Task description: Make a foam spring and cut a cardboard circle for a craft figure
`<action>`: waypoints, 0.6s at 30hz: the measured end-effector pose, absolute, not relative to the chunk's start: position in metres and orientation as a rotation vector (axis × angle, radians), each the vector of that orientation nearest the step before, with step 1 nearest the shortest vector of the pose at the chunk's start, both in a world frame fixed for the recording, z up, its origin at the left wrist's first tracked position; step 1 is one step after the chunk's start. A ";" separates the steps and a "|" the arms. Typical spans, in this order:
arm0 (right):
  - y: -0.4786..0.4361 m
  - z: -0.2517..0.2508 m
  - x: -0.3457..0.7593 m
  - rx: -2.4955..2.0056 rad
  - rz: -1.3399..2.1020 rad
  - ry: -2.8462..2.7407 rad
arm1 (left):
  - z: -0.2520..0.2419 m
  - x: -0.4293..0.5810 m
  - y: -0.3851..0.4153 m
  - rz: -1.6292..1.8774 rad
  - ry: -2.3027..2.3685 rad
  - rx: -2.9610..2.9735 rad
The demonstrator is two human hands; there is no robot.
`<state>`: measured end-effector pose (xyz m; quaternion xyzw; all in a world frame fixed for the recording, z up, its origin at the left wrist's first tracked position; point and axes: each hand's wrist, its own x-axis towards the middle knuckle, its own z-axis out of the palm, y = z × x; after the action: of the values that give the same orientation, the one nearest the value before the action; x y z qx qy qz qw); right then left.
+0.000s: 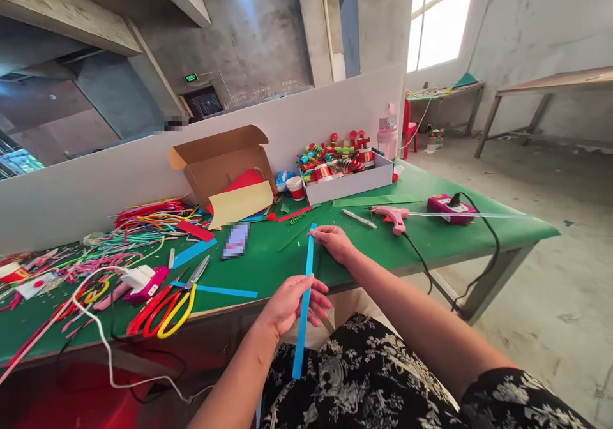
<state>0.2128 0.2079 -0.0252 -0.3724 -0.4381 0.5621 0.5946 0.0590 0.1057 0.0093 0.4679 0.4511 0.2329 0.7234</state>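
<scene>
A long blue paper strip (302, 330) hangs at a slant over the table's front edge, its lower end in front of my clothing. Its top end is pinched between the thumb and fingers of my right hand (335, 244). Lower down, my left hand (290, 304) has its thumb on the strip, with loosely curled fingers behind it. A second blue strip (225, 290) lies flat to the left, partly under scissors (197, 272). Beyond my right hand are a white pen (359, 218) and a pink glue gun (395, 217) with a glue stick in its back.
On the green table (268, 260) stand an open cardboard box (230, 167) and a white box (352, 189) of colourful crafts. Pipe cleaners (143, 225) pile up at left. Pink power sockets (450, 209) trail cords over the front edge. A white partition (96, 180) runs behind.
</scene>
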 end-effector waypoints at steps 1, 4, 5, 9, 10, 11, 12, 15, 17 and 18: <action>0.208 -0.026 0.212 -0.877 1.285 -1.021 | 0.006 0.054 0.098 0.507 0.998 1.026; 0.207 -0.026 0.211 -0.927 1.226 -1.038 | -0.004 0.037 0.073 0.490 1.036 0.987; 0.206 -0.026 0.211 -0.939 1.210 -1.046 | -0.007 0.031 0.066 0.490 1.054 0.980; 0.204 -0.025 0.211 -0.970 1.174 -1.087 | -0.016 0.007 0.035 0.505 1.134 0.967; 0.204 -0.025 0.211 -0.985 1.169 -1.088 | -0.017 0.002 0.027 0.515 1.153 0.957; 0.204 -0.025 0.212 -1.005 1.158 -1.095 | -0.018 -0.002 0.020 0.526 1.171 0.945; 0.205 -0.025 0.212 -1.019 1.143 -1.116 | -0.019 -0.005 0.014 0.539 1.190 0.933; 0.205 -0.025 0.213 -1.033 1.114 -1.157 | -0.023 -0.014 -0.002 0.584 1.238 0.932; 0.205 -0.024 0.213 -1.036 1.113 -1.163 | -0.028 -0.018 -0.007 0.603 1.258 0.953; 0.205 -0.024 0.214 -1.036 1.117 -1.166 | -0.031 -0.020 -0.008 0.606 1.264 0.958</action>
<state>0.2136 0.2045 -0.0236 -0.4421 -0.4977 0.4768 0.5741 -0.0197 -0.0081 -0.0306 0.4237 0.5586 0.2679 0.6608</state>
